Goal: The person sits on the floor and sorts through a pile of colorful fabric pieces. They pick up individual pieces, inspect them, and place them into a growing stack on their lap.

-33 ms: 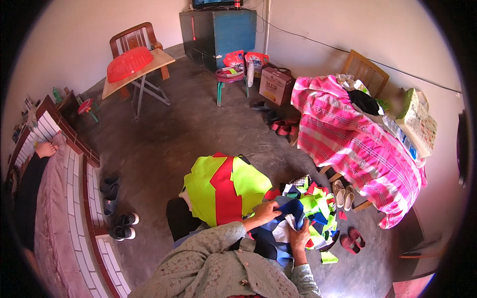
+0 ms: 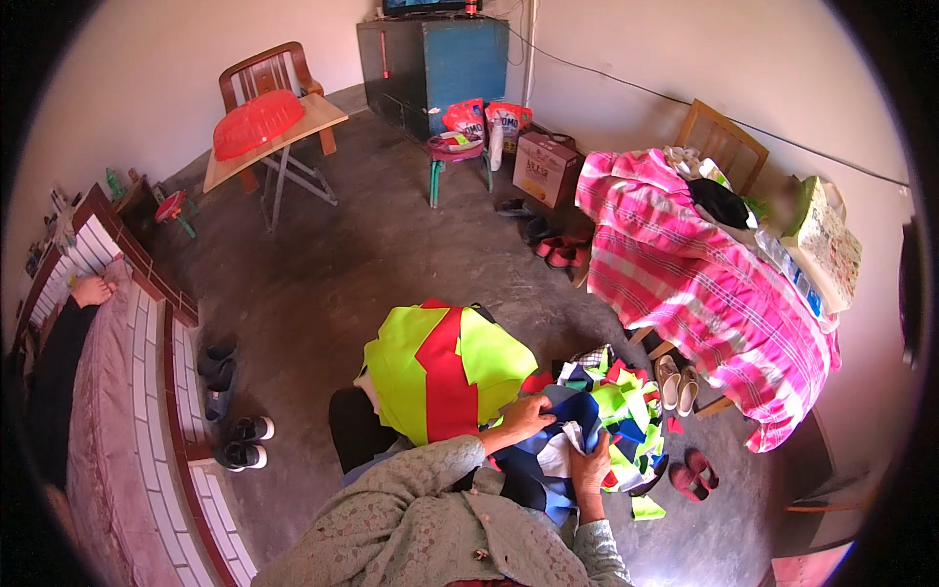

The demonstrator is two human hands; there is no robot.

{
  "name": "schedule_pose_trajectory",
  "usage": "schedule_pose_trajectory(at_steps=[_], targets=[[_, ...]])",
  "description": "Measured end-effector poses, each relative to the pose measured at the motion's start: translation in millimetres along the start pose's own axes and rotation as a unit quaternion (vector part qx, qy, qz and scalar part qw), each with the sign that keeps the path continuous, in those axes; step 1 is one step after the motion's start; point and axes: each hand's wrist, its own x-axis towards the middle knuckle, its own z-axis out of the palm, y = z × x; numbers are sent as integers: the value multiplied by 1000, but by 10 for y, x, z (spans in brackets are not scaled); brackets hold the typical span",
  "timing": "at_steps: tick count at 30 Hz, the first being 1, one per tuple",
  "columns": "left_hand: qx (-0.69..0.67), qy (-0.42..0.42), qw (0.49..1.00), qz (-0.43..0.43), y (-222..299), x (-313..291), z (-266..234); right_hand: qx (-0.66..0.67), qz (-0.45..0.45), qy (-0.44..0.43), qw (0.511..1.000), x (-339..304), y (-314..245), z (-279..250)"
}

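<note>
My left hand (image 2: 528, 418) and my right hand (image 2: 591, 472) are over my lap, each with its fingers closed on dark blue cloth (image 2: 579, 408). A white piece of cloth (image 2: 556, 456) lies between them, beside my right fingers. More blue and black cloth spreads beneath on my lap. To the left of my hands is a large bundle (image 2: 445, 367) of yellow-green cloth with a red band across it. A heap of cloth scraps (image 2: 626, 411) in yellow-green, blue, red and white lies just to the right.
Shoes (image 2: 245, 442) stand on the floor at left, red slippers (image 2: 694, 474) at right. A pink plaid cloth (image 2: 675, 284) drapes furniture at right. Farther off are a folding table (image 2: 323, 115) with a red basin (image 2: 259, 124), a stool (image 2: 458, 161) and a box (image 2: 544, 168). Another person's hand (image 2: 92, 291) rests at left.
</note>
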Motion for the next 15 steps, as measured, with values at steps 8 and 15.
schedule_pose_trajectory(at_steps=[8,15], targets=[[23,67,992,103,143,-66,-131,-27,-17,13,999,0,28,5],[-27,121,979,159,335,-144,-164,-19,8,16,1000,7,-23,-14]])
